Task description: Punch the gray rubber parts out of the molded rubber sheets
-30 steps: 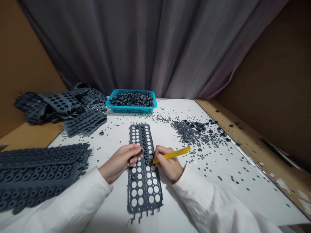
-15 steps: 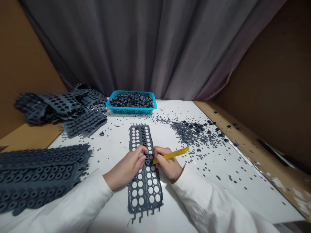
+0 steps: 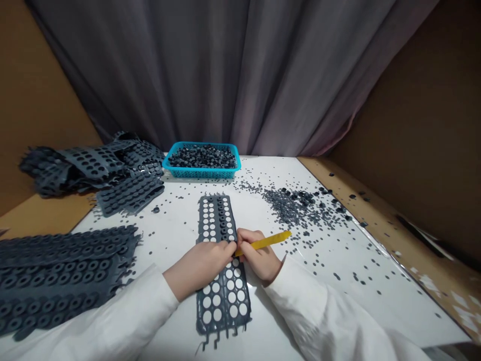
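A dark grey rubber sheet [image 3: 222, 301] lies lengthwise before me. Rows of round holes show the white tabletop through it, and a column of ring-shaped rubber pieces [image 3: 223, 220] still sits in its upper middle. My right hand [image 3: 259, 254] rests at the sheet's right edge, closed around a slim yellow tool [image 3: 268, 242] whose working tip is hidden by my fingers. Across the sheet from the left reaches my left hand [image 3: 205, 263], its thumb and fingers pinched together beside the tool's near end. Whatever sits between those fingertips is hidden.
A blue basket [image 3: 203, 173] full of small dark pieces stands at the back. Small grey discs [image 3: 289, 208] are heaped and scattered at right. Ring-studded rubber sheets [image 3: 67, 276] lie at left, with crumpled perforated sheets [image 3: 90, 165] behind. A curtain hangs beyond the table.
My left hand has moved right, its fingers closing together near the tool and covering the middle of the sheet. My right hand stays nearly in place with the yellow tool.
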A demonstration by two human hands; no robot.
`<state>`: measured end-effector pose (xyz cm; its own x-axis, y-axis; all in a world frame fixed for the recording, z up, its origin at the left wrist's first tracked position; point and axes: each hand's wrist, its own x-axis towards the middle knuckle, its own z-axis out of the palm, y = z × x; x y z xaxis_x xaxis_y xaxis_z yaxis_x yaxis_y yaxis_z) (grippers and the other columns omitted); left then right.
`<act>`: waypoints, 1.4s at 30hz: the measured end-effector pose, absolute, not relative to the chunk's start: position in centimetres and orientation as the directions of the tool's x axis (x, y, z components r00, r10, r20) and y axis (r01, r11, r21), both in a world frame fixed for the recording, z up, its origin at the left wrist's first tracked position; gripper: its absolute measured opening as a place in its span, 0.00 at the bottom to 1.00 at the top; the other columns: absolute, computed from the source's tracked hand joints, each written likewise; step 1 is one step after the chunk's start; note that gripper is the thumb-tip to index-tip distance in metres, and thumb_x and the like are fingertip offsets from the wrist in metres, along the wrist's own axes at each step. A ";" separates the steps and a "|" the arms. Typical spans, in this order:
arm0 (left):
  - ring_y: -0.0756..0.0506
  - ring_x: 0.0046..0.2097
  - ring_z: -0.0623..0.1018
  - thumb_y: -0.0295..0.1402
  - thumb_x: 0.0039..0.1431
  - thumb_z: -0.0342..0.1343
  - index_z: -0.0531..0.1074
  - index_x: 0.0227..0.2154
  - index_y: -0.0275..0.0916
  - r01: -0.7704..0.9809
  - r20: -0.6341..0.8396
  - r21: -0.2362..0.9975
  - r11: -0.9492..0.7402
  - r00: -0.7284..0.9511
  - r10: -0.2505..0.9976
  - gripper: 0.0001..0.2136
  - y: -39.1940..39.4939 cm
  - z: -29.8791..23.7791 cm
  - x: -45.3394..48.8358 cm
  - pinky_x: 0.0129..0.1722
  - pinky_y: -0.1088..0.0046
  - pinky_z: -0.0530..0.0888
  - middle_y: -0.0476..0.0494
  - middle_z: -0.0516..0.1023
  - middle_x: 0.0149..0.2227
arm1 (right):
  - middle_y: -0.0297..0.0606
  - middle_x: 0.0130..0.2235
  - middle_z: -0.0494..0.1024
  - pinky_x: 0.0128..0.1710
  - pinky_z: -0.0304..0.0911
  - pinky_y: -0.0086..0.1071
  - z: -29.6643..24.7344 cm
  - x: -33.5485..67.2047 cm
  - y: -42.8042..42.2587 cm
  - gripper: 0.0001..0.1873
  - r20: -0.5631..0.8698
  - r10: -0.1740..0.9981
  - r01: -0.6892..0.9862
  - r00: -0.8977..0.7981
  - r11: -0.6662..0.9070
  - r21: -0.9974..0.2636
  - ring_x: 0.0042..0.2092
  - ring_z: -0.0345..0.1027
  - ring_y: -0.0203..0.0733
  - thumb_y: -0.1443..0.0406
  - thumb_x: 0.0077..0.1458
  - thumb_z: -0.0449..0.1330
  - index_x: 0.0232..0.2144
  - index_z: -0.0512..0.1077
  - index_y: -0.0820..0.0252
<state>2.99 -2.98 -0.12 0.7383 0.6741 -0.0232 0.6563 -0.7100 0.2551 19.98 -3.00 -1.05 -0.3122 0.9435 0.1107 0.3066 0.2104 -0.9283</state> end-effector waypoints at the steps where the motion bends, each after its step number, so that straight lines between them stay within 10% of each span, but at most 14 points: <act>1: 0.43 0.28 0.73 0.25 0.61 0.40 0.65 0.35 0.38 0.652 -0.014 0.240 -0.719 0.743 0.669 0.09 -3.0 -0.2 3.0 0.26 0.70 0.65 0.44 0.73 0.30 | 0.28 0.15 0.61 0.23 0.50 0.26 -1.1 20.0 -3.0 0.10 0.114 0.943 0.307 -0.312 0.213 -0.928 0.21 0.55 0.33 0.72 0.45 0.47 0.16 0.56 0.58; 7: 0.43 0.30 0.73 0.22 0.59 0.38 0.66 0.34 0.37 0.640 -0.016 0.314 -0.701 0.742 0.670 0.12 -3.0 -0.4 3.0 0.28 0.70 0.64 0.43 0.72 0.31 | 0.28 0.15 0.62 0.24 0.51 0.26 -1.4 20.1 -3.0 0.11 0.119 0.944 0.311 -0.309 0.218 -0.925 0.21 0.56 0.33 0.73 0.46 0.47 0.16 0.57 0.59; 18: 0.52 0.26 0.62 0.40 0.63 0.44 0.62 0.33 0.40 0.242 -0.002 0.965 -0.100 0.391 0.921 0.09 -1.8 1.7 0.9 0.26 0.78 0.59 0.54 0.62 0.24 | 0.29 0.15 0.63 0.21 0.52 0.25 -1.2 19.9 -3.1 0.09 0.075 0.959 0.249 -0.272 0.146 -0.958 0.20 0.57 0.33 0.71 0.44 0.48 0.16 0.58 0.59; 22: 0.57 0.19 0.53 0.41 0.61 0.46 0.60 0.31 0.39 -0.017 -0.292 0.941 0.337 0.460 0.838 0.10 -1.7 0.5 1.1 0.18 0.81 0.49 0.55 0.62 0.23 | 0.28 0.14 0.64 0.20 0.51 0.24 -1.5 20.0 -2.9 0.07 0.050 0.983 0.137 -0.174 0.075 -0.988 0.19 0.56 0.32 0.71 0.43 0.48 0.17 0.62 0.59; 27: 0.58 0.17 0.53 0.32 0.57 0.46 0.61 0.31 0.38 -0.222 -0.354 0.836 0.502 0.480 0.803 0.03 -1.2 0.0 1.3 0.17 0.82 0.48 0.52 0.65 0.23 | 0.28 0.16 0.67 0.21 0.52 0.24 -2.0 20.0 -2.6 0.08 0.022 0.988 0.157 -0.155 0.047 -0.987 0.19 0.57 0.31 0.71 0.46 0.49 0.19 0.63 0.60; 34: 0.57 0.18 0.54 0.41 0.59 0.46 0.66 0.28 0.36 -0.056 -0.311 0.926 0.374 0.449 0.837 0.13 -1.0 0.2 1.4 0.17 0.82 0.49 0.51 0.65 0.23 | 0.28 0.16 0.67 0.22 0.53 0.25 -1.8 19.9 -2.6 0.09 0.044 0.979 0.212 -0.199 0.086 -0.973 0.20 0.58 0.31 0.72 0.47 0.49 0.18 0.61 0.60; 37: 0.54 0.21 0.62 0.40 0.56 0.51 0.69 0.26 0.36 0.246 -0.167 0.967 0.062 0.432 0.886 0.12 -1.0 0.3 1.5 0.19 0.80 0.57 0.51 0.67 0.23 | 0.29 0.16 0.66 0.23 0.53 0.25 -1.4 19.9 -2.6 0.11 0.070 0.968 0.261 -0.241 0.134 -0.956 0.21 0.59 0.32 0.73 0.47 0.48 0.17 0.60 0.60; 42: 0.47 0.32 0.72 0.31 0.50 0.56 0.71 0.29 0.38 0.569 0.068 0.698 -0.434 0.551 0.831 0.03 -1.0 0.4 2.0 0.32 0.73 0.67 0.48 0.72 0.28 | 0.29 0.17 0.66 0.24 0.53 0.26 -1.2 19.9 -2.5 0.11 0.080 0.960 0.285 -0.267 0.158 -0.945 0.22 0.59 0.33 0.73 0.47 0.48 0.17 0.60 0.60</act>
<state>2.04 -1.00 0.39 0.5514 0.8315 0.0679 0.5691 -0.4344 0.6981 19.91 -2.54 -1.16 -0.2674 0.9603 0.0801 0.2847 0.1582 -0.9455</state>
